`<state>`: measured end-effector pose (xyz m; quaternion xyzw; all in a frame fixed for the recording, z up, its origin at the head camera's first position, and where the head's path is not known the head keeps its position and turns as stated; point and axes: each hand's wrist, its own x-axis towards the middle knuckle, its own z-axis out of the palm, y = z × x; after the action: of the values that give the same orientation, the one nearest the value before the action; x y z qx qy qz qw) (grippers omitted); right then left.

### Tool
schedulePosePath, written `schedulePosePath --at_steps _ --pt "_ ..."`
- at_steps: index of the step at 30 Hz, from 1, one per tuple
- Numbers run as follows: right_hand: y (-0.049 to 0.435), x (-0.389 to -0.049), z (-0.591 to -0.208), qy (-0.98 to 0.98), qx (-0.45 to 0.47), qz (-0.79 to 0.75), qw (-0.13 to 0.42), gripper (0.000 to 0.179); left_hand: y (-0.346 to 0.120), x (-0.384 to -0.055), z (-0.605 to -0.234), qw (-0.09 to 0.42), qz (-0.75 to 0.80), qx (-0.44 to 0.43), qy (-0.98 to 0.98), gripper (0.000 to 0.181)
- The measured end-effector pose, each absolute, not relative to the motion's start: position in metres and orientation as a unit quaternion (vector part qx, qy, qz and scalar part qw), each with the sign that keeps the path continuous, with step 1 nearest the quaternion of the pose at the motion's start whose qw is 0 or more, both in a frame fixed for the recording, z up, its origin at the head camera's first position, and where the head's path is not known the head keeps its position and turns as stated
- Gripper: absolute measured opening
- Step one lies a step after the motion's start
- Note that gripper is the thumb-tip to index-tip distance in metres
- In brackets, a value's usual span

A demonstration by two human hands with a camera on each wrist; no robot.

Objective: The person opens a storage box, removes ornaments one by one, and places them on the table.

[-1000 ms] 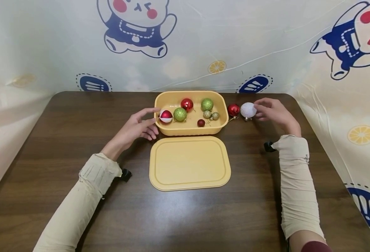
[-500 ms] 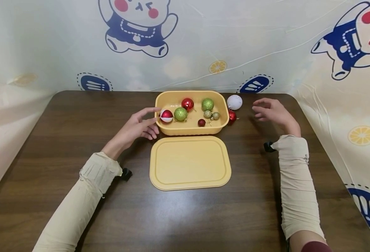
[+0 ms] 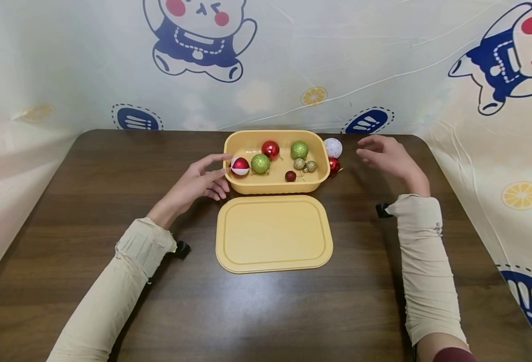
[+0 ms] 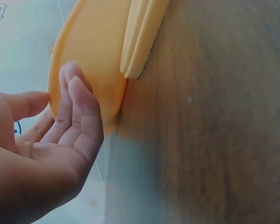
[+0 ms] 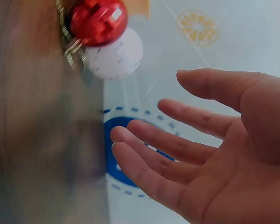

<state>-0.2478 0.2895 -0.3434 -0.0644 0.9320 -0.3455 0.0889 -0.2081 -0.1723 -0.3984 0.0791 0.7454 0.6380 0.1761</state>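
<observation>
My left hand [image 3: 196, 182] rests its relaxed fingertips against the left end of a yellow box [image 3: 272, 188], thumb and forefinger at the rim. Beyond the box's right end, a white bauble [image 3: 333, 147] and a shiny red bauble [image 3: 334, 166] sit close together on the table. To their right hovers my right hand [image 3: 390, 158], fingers loosely bent and nothing in them; the right wrist view shows its palm apart from the red bauble [image 5: 99, 21]. Inside the box lie a red-and-white bauble [image 3: 239, 166], green glitter baubles [image 3: 260, 164], another red one [image 3: 270, 150] and several small ones.
A flat yellow lid [image 3: 274, 234] lies on the dark wooden table [image 3: 257, 311], just in front of the box. A printed curtain [image 3: 275, 60] with cartoon figures hangs behind the table and along its sides.
The white bauble has left my right fingers and rolled left to the box's end, behind the red bauble. My right hand has shifted slightly left. My left hand stays at the box.
</observation>
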Motion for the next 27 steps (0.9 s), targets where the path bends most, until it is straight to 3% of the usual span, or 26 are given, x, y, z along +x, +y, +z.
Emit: schedulePosePath --at_steps 27 --pt "0.219 -0.234 -0.335 0.939 -0.156 -0.304 0.036 0.04 -0.168 -0.206 -0.396 0.114 0.662 0.045 0.74 0.039"
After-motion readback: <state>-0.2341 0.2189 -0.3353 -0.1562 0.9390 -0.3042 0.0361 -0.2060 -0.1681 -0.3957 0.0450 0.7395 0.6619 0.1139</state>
